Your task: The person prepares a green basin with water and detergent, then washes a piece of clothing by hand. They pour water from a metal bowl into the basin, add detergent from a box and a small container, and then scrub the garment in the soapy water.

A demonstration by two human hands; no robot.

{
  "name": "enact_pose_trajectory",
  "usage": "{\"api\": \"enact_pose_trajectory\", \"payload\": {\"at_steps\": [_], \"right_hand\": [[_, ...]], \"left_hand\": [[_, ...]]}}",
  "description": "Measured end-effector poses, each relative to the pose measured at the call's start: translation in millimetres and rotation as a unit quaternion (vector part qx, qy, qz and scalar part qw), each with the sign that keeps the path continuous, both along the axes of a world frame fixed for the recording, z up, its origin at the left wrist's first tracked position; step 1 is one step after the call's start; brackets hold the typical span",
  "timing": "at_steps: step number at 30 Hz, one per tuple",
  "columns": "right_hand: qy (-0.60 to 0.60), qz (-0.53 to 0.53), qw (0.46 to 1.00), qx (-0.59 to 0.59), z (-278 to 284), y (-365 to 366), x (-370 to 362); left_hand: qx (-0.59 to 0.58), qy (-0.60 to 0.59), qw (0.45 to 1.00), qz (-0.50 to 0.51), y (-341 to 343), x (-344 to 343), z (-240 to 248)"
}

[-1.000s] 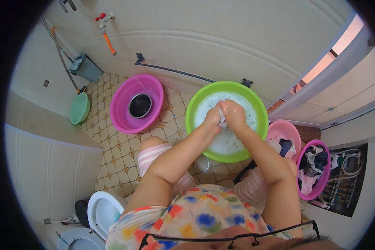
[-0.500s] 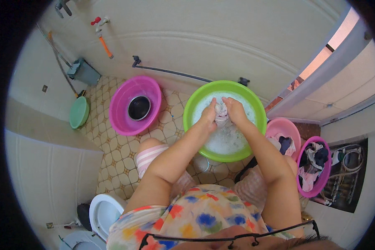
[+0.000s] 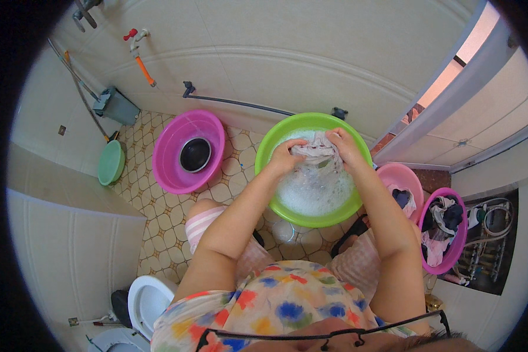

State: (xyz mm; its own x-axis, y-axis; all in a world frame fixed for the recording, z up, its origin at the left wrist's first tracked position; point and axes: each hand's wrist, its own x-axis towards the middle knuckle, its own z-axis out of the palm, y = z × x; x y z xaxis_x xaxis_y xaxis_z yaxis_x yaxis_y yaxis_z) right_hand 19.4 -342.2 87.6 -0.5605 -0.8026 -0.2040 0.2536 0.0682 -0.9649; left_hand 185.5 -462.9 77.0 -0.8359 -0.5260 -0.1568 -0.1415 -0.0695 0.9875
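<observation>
Patterned tiles (image 3: 164, 229) cover the floor I watch from afar, with a grey bin (image 3: 118, 107) in the corner and a dark pipe (image 3: 240, 104) running along the wall behind the tub. Partly blocking my view, the right forearm crosses the rim of the green tub (image 3: 262, 161), which holds sudsy water. Above those suds I see a pale wet cloth (image 3: 320, 151) stretched between the left hand (image 3: 286, 157) and right hand (image 3: 345, 150), each gripping one side. One magenta basin (image 3: 173, 135) contains a dark round bowl (image 3: 195, 155); the pink basin (image 3: 406, 175) holds clothes (image 3: 402, 198).
</observation>
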Motion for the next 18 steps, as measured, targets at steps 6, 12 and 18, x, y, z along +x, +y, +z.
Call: {"api": "enact_pose_trajectory", "payload": {"at_steps": [6, 12, 18], "right_hand": [[0.358, 0.044, 0.932, 0.024, 19, 12, 2], [0.527, 0.114, 0.841, 0.048, 25, 16, 20], [0.524, 0.084, 0.846, 0.059, 7, 7, 13]], "left_hand": [[-0.239, 0.006, 0.964, 0.119, -4, 9, 30], [-0.202, 0.068, 0.969, 0.124, -17, 16, 31], [-0.211, 0.117, 0.966, 0.090, -9, 16, 44]]}}
